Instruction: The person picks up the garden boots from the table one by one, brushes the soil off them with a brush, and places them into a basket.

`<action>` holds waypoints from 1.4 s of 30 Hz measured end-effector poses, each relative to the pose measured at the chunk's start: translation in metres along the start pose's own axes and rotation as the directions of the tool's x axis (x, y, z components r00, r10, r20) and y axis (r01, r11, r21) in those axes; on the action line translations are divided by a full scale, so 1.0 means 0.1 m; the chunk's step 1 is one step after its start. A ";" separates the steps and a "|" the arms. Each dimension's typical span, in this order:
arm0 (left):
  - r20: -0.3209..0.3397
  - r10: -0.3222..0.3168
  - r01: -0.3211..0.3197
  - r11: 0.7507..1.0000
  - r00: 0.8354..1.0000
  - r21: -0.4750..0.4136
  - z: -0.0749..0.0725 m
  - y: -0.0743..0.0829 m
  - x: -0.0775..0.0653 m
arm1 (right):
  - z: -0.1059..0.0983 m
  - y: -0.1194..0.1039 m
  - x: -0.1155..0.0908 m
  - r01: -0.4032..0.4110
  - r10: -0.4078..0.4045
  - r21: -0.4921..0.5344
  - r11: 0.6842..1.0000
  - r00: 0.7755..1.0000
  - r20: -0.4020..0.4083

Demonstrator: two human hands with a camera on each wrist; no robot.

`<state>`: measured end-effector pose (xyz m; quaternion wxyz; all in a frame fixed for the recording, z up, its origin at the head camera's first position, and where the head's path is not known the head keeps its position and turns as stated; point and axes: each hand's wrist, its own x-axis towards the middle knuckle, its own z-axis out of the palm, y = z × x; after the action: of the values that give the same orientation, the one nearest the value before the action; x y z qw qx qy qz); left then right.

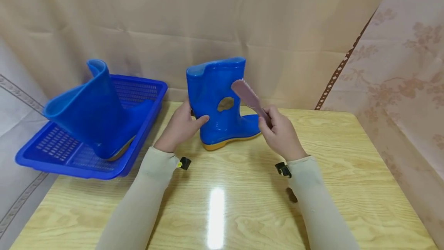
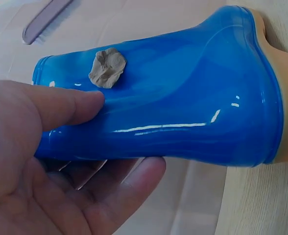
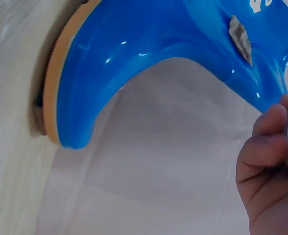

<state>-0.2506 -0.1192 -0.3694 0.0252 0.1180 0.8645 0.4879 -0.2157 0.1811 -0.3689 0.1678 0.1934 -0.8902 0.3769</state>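
A blue rain boot point(image 1: 216, 88) with a yellow sole stands upright on the table, toe pointing right. On its shaft sits a clay-like brown patch point(image 2: 108, 68) with a rough surface. My left hand point(image 1: 182, 128) holds the back of the shaft, thumb on the near side below the patch and the other fingers behind. In my right hand point(image 1: 281, 132) is a mauve brush point(image 1: 248, 95), gripped by its handle, its head raised in front of the shaft's upper right edge. Pale bristles show along the brush's far side in the left wrist view.
To the left, a blue plastic basket point(image 1: 74, 169) holds a second blue rain boot point(image 1: 93, 107), tilted with its opening toward the upper left. The wood-grain table point(image 1: 249, 203) reaches back to a beige curtain point(image 1: 288, 30). Patterned cloth point(image 1: 412, 68) hangs on the right.
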 end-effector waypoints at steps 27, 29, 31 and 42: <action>-0.014 -0.010 0.010 1.000 1.000 0.021 -0.07 0.07 -0.06 | 0.05 0.06 0.00 0.102 -0.123 -0.104 0.989 0.966 -0.226; 0.022 0.005 -0.006 1.000 1.000 0.021 -0.08 0.07 -0.07 | 0.06 0.07 -0.01 0.100 -0.122 -0.104 0.989 0.965 -0.231; 0.055 0.020 -0.021 1.000 0.998 0.014 -0.08 0.08 -0.08 | 0.06 0.07 -0.01 0.102 -0.123 -0.101 0.990 0.966 -0.229; 0.054 0.059 -0.059 0.998 0.997 0.015 -0.09 0.10 -0.09 | 0.07 0.05 0.01 0.171 -0.179 -0.060 0.983 0.969 -0.173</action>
<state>-0.2418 -0.1239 -0.3573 0.0329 0.1567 0.8636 0.4780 -0.2197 0.1789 -0.3763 0.2836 0.2327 -0.8593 0.3563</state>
